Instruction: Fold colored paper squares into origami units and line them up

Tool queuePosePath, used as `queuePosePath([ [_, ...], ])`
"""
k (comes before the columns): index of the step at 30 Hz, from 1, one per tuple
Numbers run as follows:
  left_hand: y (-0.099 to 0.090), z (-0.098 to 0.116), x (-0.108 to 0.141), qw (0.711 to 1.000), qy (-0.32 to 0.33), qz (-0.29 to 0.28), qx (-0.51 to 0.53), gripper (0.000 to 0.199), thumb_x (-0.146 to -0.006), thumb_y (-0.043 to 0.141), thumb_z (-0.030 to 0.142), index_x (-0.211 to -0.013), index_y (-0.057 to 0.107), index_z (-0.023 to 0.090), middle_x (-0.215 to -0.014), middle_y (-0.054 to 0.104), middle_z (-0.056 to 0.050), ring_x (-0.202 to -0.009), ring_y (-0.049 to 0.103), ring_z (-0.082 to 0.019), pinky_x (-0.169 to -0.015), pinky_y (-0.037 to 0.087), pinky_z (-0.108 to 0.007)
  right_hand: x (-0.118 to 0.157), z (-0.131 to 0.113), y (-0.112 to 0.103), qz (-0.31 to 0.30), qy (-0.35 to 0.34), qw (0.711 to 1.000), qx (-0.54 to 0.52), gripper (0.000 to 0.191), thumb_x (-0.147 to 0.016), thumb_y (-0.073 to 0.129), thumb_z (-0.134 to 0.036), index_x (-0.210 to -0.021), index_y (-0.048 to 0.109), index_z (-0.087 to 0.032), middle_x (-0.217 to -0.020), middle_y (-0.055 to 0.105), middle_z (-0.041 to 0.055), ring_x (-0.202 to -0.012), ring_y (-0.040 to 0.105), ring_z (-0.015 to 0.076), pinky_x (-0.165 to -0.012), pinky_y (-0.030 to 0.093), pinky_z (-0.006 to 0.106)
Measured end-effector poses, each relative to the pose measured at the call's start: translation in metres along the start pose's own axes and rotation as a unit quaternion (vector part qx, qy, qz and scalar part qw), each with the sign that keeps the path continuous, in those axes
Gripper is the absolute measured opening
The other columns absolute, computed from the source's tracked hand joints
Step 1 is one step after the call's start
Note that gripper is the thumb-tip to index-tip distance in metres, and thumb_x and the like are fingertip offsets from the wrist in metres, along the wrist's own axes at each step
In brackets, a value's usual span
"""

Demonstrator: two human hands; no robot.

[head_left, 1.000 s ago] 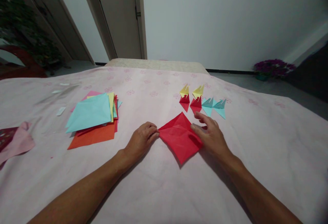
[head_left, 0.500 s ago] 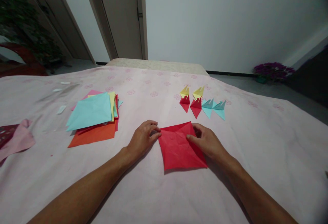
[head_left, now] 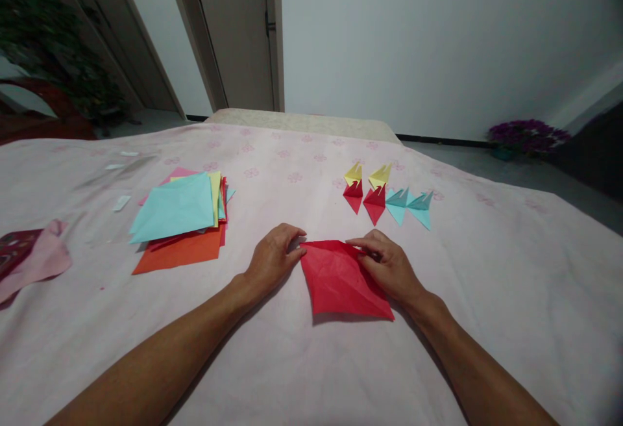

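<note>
A creased red sheet of paper (head_left: 343, 283) lies in front of me on the pink cloth, its near edge lifted slightly. My left hand (head_left: 277, 250) pinches its far left corner between thumb and fingers. At the far right corner, my right hand (head_left: 387, 260) is closed on the paper, its index finger along the top edge; that corner is hidden under the fingers. Beyond it stand folded paper cranes: two yellow (head_left: 379, 176), two red (head_left: 374, 202) and two light blue (head_left: 419, 206).
A stack of coloured paper (head_left: 172, 208), light blue on top and orange below, lies to the left. Clear plastic wrappers (head_left: 109, 221) are beside it. A pink and dark red cloth (head_left: 39, 257) sits at the far left. Purple flowers (head_left: 525, 137) stand on the floor beyond the table.
My right hand has moved slightly left over the far right corner, which no longer sticks up. The left hand keeps its hold. The view has shifted a little.
</note>
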State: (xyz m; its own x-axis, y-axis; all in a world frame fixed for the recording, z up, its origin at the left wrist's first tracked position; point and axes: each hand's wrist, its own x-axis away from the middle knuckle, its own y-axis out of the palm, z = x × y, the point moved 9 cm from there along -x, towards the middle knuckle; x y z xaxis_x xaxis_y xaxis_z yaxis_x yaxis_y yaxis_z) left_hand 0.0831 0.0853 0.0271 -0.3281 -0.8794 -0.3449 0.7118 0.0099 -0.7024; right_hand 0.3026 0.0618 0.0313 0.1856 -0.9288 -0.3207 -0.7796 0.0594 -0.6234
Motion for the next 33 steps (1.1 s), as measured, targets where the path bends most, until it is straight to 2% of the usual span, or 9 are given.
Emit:
queuePosePath([
  [6,0.002,0.0,-0.001,0.999,0.005,-0.018,-0.033,0.012,-0.085,0.067,0.019,-0.095,0.07,0.023,-0.097,0.066,-0.003,-0.092,0.062,-0.02,-0.08,0.05,-0.032,0.004,-0.015,-0.001,-0.004,-0.042,0.999,0.024,0.026,-0.088,0.056,-0.018,-0.104,0.075,-0.026,-0.084,0.058,0.0027,-0.078,0.059,0.0164,-0.068,0.049,0.03],
  [13,0.002,0.004,-0.002,0.998,0.024,-0.007,-0.05,0.01,-0.087,0.064,0.018,-0.09,0.072,0.024,-0.1,0.067,-0.003,-0.092,0.063,-0.018,-0.08,0.05,-0.03,0.008,-0.028,-0.001,-0.001,-0.111,0.994,0.019,0.025,-0.09,0.054,-0.017,-0.104,0.073,-0.026,-0.105,0.07,0.0072,-0.1,0.064,0.0221,-0.089,0.053,0.042],
  [18,0.002,0.009,-0.003,0.997,0.035,-0.009,-0.068,0.009,-0.087,0.064,0.016,-0.087,0.07,0.023,-0.097,0.068,-0.003,-0.09,0.062,-0.018,-0.078,0.049,-0.03,0.012,-0.031,0.004,-0.017,-0.14,0.99,0.023,0.031,-0.085,0.054,-0.009,-0.104,0.072,-0.025,-0.097,0.072,0.0057,-0.093,0.066,0.0211,-0.083,0.054,0.04],
  [24,0.004,0.013,-0.003,0.993,0.053,-0.021,-0.102,0.009,-0.089,0.061,0.015,-0.088,0.068,0.021,-0.097,0.068,-0.004,-0.09,0.061,-0.019,-0.079,0.048,-0.032,0.015,-0.039,0.01,-0.044,-0.173,0.98,0.091,0.049,-0.078,0.047,-0.001,-0.113,0.072,-0.026,-0.09,0.067,0.0061,-0.085,0.061,0.0201,-0.074,0.052,0.035],
  [33,0.006,0.018,0.001,0.986,0.101,-0.049,-0.12,0.011,-0.092,0.058,0.019,-0.093,0.068,0.021,-0.103,0.071,-0.005,-0.095,0.062,-0.021,-0.084,0.05,-0.035,0.02,-0.046,0.021,-0.077,-0.203,0.957,0.193,0.037,-0.087,0.05,-0.007,-0.11,0.071,-0.027,-0.087,0.06,0.0066,-0.082,0.052,0.0194,-0.07,0.044,0.033],
])
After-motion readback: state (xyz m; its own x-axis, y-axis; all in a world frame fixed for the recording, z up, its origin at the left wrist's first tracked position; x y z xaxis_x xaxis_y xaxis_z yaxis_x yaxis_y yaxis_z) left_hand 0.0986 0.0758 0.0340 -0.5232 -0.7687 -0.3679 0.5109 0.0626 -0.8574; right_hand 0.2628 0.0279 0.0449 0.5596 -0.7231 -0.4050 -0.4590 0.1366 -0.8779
